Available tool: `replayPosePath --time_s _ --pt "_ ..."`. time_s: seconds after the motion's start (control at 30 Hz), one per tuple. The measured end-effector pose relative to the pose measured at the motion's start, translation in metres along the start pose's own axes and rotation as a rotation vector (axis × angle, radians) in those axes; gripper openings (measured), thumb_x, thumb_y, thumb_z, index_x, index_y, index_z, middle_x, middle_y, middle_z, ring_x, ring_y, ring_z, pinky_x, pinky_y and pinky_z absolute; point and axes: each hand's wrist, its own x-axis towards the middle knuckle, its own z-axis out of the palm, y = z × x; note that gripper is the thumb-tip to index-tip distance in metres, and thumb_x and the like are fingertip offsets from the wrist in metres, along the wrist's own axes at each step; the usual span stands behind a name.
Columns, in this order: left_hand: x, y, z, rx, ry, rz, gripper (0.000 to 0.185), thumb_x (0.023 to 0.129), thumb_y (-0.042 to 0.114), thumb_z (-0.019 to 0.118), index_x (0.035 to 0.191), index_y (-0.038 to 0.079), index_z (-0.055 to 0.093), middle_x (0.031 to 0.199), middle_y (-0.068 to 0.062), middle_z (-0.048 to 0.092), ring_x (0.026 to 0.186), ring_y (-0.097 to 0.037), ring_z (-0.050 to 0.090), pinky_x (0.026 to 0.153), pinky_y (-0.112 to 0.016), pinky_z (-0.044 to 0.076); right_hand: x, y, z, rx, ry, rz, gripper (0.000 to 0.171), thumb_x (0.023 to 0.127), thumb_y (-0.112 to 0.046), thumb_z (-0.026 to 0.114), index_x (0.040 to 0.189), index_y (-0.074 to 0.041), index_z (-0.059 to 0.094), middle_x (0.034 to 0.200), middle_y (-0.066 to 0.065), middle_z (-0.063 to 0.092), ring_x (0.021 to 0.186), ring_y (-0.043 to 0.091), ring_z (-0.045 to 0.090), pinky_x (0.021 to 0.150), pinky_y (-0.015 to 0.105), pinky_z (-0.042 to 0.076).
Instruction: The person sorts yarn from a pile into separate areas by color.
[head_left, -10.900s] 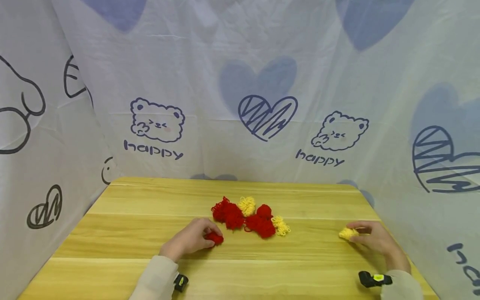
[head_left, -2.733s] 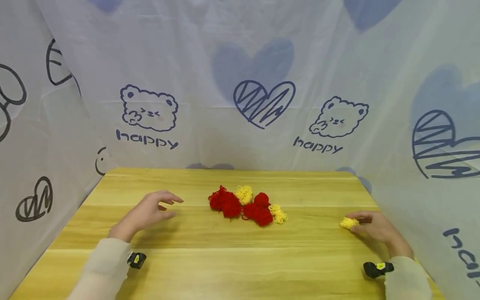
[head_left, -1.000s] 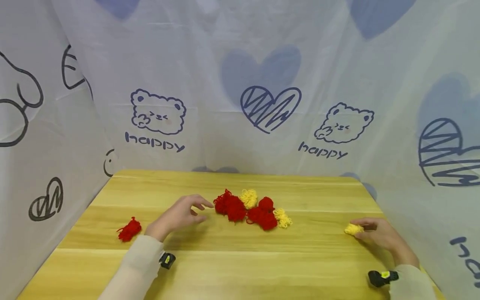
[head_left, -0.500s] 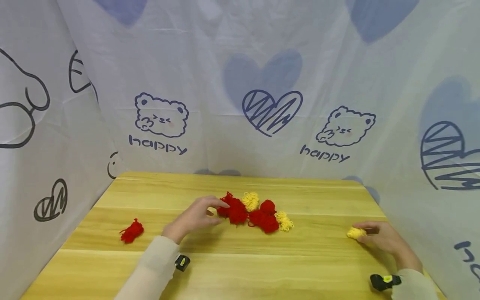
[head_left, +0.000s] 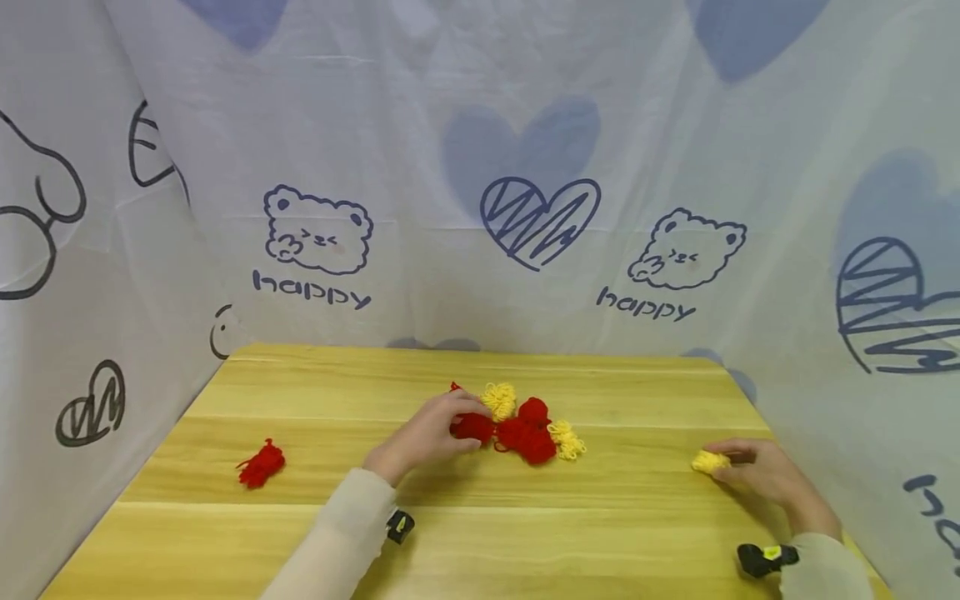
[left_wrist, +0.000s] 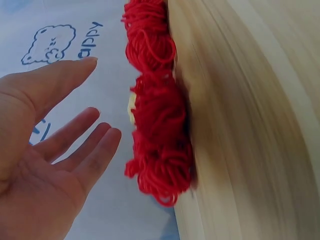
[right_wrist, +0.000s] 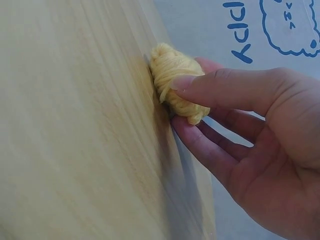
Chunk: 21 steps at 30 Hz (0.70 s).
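A pile of red and yellow yarn bundles [head_left: 528,425] lies mid-table on the wooden table [head_left: 480,533]. My left hand [head_left: 459,423] rests at the pile's left end, over a red bundle [head_left: 474,428]. In the left wrist view the left hand [left_wrist: 95,111] has straight, spread fingers just beside the red yarn [left_wrist: 160,130] and grips nothing. At the table's right edge my right hand [head_left: 722,463] pinches a small yellow yarn ball [head_left: 707,461]. In the right wrist view the thumb and fingers [right_wrist: 220,90] hold the yellow yarn ball [right_wrist: 167,67] against the table.
One red yarn bundle [head_left: 260,464] lies alone on the left part of the table. A white cloth [head_left: 480,208] printed with bears and hearts walls in the table at the back and both sides. Bare wood stretches along the front edge.
My left hand has moved right from the bare wood to the left end of the pile. The lone red bundle stays at the left. The right hand has kept still with its yellow ball.
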Motion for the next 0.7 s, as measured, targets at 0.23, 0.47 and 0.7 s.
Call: replayPosePath --time_s 0.23,0.47,0.7 --pt "0.013 0.007 0.01 -0.058 -0.034 -0.054 0.041 0.09 0.008 0.079 0.129 0.006 0.07 0.133 -0.015 0.064 0.126 -0.037 0.06 0.109 -0.052 0.05 -0.004 0.002 0.0 0.042 0.008 -0.051 0.043 0.089 -0.019 0.081 0.124 0.003 0.071 0.127 0.027 0.07 0.098 -0.001 0.062 0.082 0.015 0.049" --pt "0.021 0.005 0.018 -0.058 -0.056 -0.097 0.041 0.091 0.011 0.079 0.131 0.009 0.07 0.137 -0.012 0.063 0.129 -0.034 0.058 0.111 -0.05 0.049 -0.004 0.001 0.003 0.035 0.041 -0.051 0.043 0.088 -0.019 0.082 0.123 0.003 0.072 0.126 0.025 0.071 0.098 0.0 0.062 0.082 0.014 0.049" --pt "0.023 0.002 0.026 -0.069 -0.083 -0.109 0.043 0.093 0.015 0.078 0.134 0.009 0.067 0.14 -0.011 0.062 0.13 -0.031 0.058 0.111 -0.047 0.05 -0.002 0.0 0.003 0.011 0.041 -0.035 0.043 0.087 -0.021 0.083 0.122 0.002 0.073 0.125 0.024 0.072 0.098 0.0 0.062 0.081 0.015 0.049"
